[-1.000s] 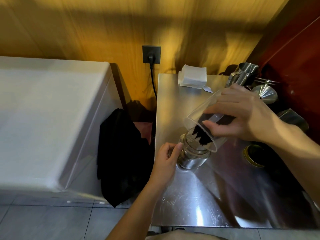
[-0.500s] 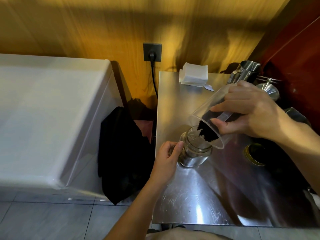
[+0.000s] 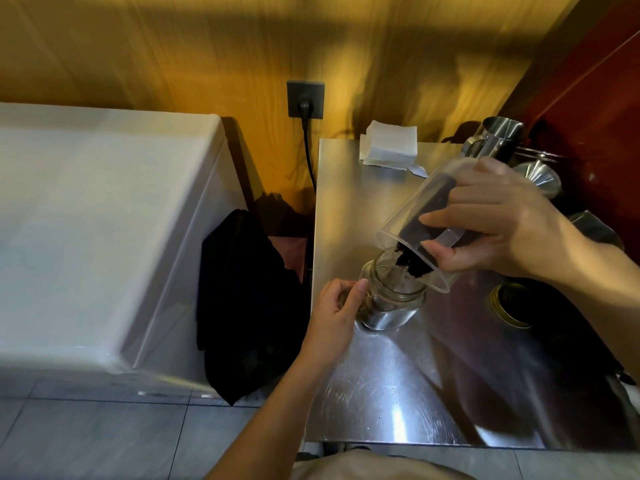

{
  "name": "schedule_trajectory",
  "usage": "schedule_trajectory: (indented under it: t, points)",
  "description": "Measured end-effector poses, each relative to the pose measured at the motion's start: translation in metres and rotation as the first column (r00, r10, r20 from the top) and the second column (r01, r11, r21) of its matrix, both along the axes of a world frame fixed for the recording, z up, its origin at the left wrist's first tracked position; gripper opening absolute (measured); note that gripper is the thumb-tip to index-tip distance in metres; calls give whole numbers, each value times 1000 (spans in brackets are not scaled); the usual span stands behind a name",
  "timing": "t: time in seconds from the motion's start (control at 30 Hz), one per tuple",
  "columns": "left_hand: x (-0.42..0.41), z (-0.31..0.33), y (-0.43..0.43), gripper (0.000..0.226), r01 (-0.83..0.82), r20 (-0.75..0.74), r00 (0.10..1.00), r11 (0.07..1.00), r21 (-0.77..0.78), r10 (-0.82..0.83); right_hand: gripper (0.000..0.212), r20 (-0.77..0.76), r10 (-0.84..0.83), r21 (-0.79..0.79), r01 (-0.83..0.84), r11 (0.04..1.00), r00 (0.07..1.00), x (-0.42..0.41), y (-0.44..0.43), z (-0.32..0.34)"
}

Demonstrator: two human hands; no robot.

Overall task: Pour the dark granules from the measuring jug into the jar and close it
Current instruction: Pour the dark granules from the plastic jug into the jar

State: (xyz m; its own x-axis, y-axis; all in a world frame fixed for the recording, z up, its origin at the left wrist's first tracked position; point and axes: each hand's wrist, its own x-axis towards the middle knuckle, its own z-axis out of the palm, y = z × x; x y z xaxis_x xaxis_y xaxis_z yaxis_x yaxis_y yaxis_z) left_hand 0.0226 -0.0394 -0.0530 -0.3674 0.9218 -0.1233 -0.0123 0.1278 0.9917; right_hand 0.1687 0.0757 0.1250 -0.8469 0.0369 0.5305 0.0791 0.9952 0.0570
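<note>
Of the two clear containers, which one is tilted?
The measuring jug in the right hand is tilted, mouth down over the jar. The jar stands upright on the steel table, steadied by the left hand.

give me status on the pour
Right hand tips jug, granules at its lip. Left hand grips open jar. Lid off, nothing blocking.

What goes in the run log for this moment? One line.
pouring | right hand tilts jug | granules at jar mouth | left hand steadies jar | lid off
</note>
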Motion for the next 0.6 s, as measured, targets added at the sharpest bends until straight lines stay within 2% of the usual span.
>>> schedule_trajectory:
  t: [0.6]
  points:
    - [1,0,-1,22,11,10,1000,1000,10,-11,26,33,-19,32,18,999,999,0,-4,-2]
